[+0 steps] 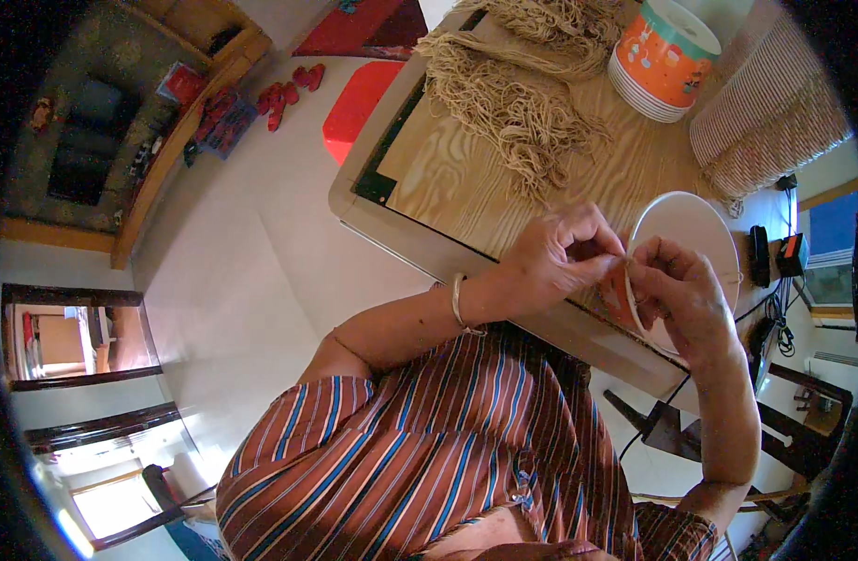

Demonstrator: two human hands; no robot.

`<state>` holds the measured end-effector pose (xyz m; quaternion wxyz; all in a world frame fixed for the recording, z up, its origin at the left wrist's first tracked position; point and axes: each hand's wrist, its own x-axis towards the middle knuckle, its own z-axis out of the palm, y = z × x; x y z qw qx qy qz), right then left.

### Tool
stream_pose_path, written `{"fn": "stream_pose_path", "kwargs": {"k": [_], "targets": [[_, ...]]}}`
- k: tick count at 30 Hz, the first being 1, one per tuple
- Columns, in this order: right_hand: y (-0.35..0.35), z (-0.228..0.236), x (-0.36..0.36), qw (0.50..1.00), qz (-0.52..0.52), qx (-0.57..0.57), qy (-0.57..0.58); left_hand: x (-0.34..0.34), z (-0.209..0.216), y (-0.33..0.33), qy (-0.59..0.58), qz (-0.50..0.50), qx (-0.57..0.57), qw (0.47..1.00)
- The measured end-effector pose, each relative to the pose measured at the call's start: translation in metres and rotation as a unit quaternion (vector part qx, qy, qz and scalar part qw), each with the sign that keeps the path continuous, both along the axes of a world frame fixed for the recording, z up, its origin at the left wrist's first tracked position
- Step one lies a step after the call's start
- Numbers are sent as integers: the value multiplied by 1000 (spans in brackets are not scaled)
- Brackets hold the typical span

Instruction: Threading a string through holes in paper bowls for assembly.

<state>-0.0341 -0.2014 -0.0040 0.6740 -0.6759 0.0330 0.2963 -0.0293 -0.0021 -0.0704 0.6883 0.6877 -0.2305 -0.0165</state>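
A paper bucket (688, 217), white inside and orange outside, lies tilted on its side at the table's near right corner, its open mouth turned to the right. My left hand (562, 257) is closed in a pinch at the near left part of the rim; what its fingertips hold is too small to make out. Facing it, my right hand (683, 294) reaches across the mouth and grips the rim between thumb and fingers. The fingertips of both hands almost meet there. My hands hide part of the bucket's orange wall.
Tangled beige yarn (518, 107) lies across the wood-grain table (448, 192). A stack of orange and green paper buckets (667, 58) stands at the back. Large rolls of striped cord (775, 103) are at the right, near black cables (778, 323). A red stool (359, 107) stands left.
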Motion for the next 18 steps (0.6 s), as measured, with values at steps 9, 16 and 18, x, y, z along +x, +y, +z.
{"fn": "stream_pose_path", "kwargs": {"k": [9,16,18], "targets": [[1,1,-1,999,2,-26,-36,-4,5,5,-202,66,102,972],[1,-1,-2,999,-13,-13,-30,-5,1,4,-228,88,107,964],[2,-2,-2,999,-13,-32,-40,-3,4,5,-227,80,108,964]]}}
